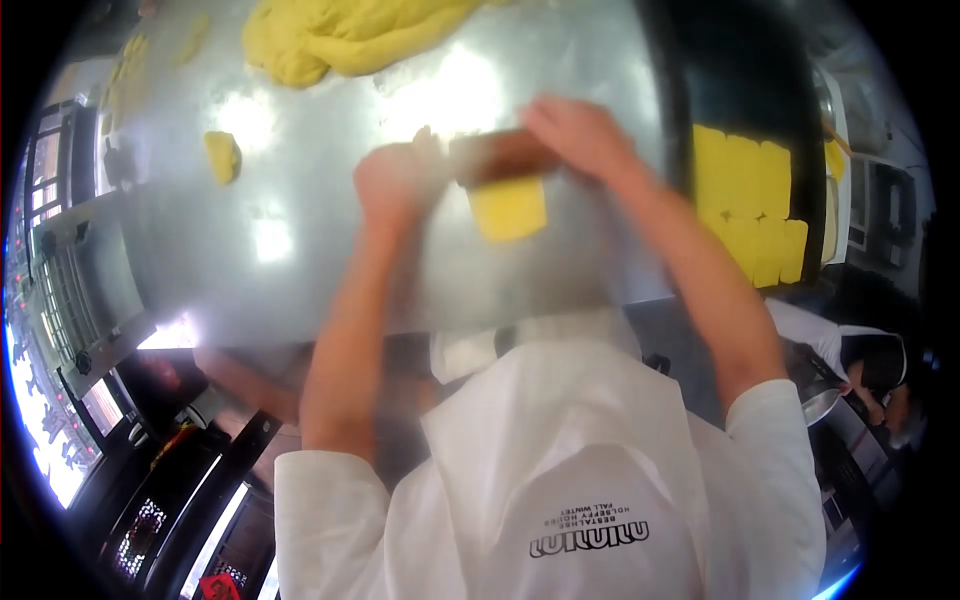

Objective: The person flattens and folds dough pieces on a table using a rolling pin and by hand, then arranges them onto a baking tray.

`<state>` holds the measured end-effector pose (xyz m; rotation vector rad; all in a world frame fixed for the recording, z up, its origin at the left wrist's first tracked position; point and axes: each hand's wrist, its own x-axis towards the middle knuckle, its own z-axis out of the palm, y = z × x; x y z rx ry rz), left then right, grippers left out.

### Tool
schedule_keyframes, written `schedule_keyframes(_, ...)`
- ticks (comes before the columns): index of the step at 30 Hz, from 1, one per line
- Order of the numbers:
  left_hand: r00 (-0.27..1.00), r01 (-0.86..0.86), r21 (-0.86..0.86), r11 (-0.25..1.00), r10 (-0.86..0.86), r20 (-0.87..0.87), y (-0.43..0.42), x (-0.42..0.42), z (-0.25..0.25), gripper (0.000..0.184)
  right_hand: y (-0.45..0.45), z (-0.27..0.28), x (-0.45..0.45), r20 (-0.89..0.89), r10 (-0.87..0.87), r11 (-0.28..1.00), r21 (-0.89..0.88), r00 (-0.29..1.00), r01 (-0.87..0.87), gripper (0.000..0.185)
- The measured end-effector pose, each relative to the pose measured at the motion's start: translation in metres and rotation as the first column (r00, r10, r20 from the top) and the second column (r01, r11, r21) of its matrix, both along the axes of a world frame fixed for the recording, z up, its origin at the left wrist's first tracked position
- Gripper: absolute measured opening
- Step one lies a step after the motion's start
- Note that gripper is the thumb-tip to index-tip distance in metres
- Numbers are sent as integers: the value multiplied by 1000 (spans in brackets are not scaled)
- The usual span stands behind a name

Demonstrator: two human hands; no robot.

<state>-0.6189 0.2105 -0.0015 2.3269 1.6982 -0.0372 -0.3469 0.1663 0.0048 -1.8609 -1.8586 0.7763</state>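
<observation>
A brown rolling pin [510,155] lies crosswise between my hands over a flat yellow piece of dough [510,210] on the metal table [330,220]. My left hand [397,178] is closed at the pin's left end, blurred by motion. At the pin's right end is my right hand [575,135], its fingers bent over the wood. The pin covers the far edge of the dough piece.
A big yellow dough mass [340,35] sits at the table's far side. One small dough lump [222,157] lies to the left. Flat yellow sheets [745,190] rest on a dark surface at right. Another person [870,365] is at the lower right.
</observation>
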Motion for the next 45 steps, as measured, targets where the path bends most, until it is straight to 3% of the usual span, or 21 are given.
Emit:
schedule_keyframes(3, 996, -76, -63, 995, 79, 35, -5, 4, 10, 67, 0, 6, 2, -15, -15, 997, -79, 1000, 14, 45)
schedule_keyframes(4, 997, -42, 103, 994, 35, 72, -24, 0, 4, 63, -15, 5, 0, 42, 34, 999, -19, 999, -34, 44)
schedule_keyframes(5, 993, -3, 223, 975, -24, 118, -49, -6, 0, 54, -37, 16, -7, 59, 42, 997, -72, 997, -37, 43)
schedule_keyframes(6, 959, 2, 346, 938, -100, 264, -73, -22, -28, 45, -61, 22, -11, 114, 112, 993, -61, 987, -106, 47)
schedule_keyframes(8, 926, 0, 483, 876, -182, 330, -120, 2, -21, 38, -121, -4, 9, 114, 118, 959, 245, 986, -143, 59)
schedule_keyframes(10, 929, -20, 444, 896, -148, 340, -136, 31, -26, 37, -141, -6, 32, 129, 94, 961, 248, 987, -124, 68)
schedule_keyframes(11, 931, -33, 426, 904, -127, 343, -121, -75, 6, 37, -126, 28, -75, 135, 86, 960, 252, 987, -118, 72)
schedule_keyframes(12, 974, -73, 265, 962, 11, 228, -114, -59, 2, 38, -117, 25, -61, 111, 49, 996, 69, 993, -56, 67)
schedule_keyframes(15, 978, -61, -13, 998, 62, 200, -65, -11, 11, 35, -69, 23, -12, -53, -186, 974, -140, 981, 177, 61)
schedule_keyframes(18, 688, -235, 262, 936, -30, 725, -27, -1, 8, 34, -56, 20, 15, -344, -589, 772, -507, 731, 384, 55)
schedule_keyframes(21, 815, 39, 222, 974, -160, 557, -30, 19, 7, 31, -79, -9, 40, -286, -601, 799, -188, 747, 571, 53)
schedule_keyframes(22, 839, 106, 181, 978, -186, 511, -35, 28, 4, 31, -85, -11, 41, -254, -621, 783, -160, 741, 601, 52)
schedule_keyframes(24, 867, 105, 149, 983, -164, 471, -51, 44, -14, 31, -93, 0, 37, -195, -665, 744, -89, 721, 663, 51)
schedule_keyframes(27, 912, 109, -119, 987, -51, 407, -46, 42, -14, 34, -94, -3, 34, -160, -690, 721, -63, 706, 690, 52)
schedule_keyframes(30, 831, 194, 19, 981, -175, 528, -42, 34, 5, 27, -95, -5, 27, -127, -671, 737, -3, 731, 676, 53)
schedule_keyframes(33, 755, 169, -390, 905, 136, 642, -61, 44, 66, 23, -97, -3, 38, -126, -675, 734, -8, 727, 679, 53)
schedule_keyframes(36, 740, 379, 1, 925, -304, 600, -75, 25, 84, 25, -94, -9, 33, -92, -682, 730, -28, 726, 683, 53)
schedule_keyframes(39, 677, 488, 131, 863, -470, 567, -91, 13, 57, 29, -95, -11, 37, -94, -674, 736, -9, 733, 676, 53)
schedule_keyframes(40, 693, 479, 79, 874, -432, 577, -96, 8, 46, 34, -96, -11, 35, -100, -673, 737, 1, 733, 676, 53)
schedule_keyframes(43, 638, 364, 187, 913, -391, 663, -92, 3, 17, 42, -99, -2, 26, -107, -657, 743, 73, 746, 665, 53)
schedule_keyframes(45, 707, 165, 273, 948, -307, 637, -70, 20, 10, 47, -101, -4, 27, -107, -661, 743, 44, 743, 667, 53)
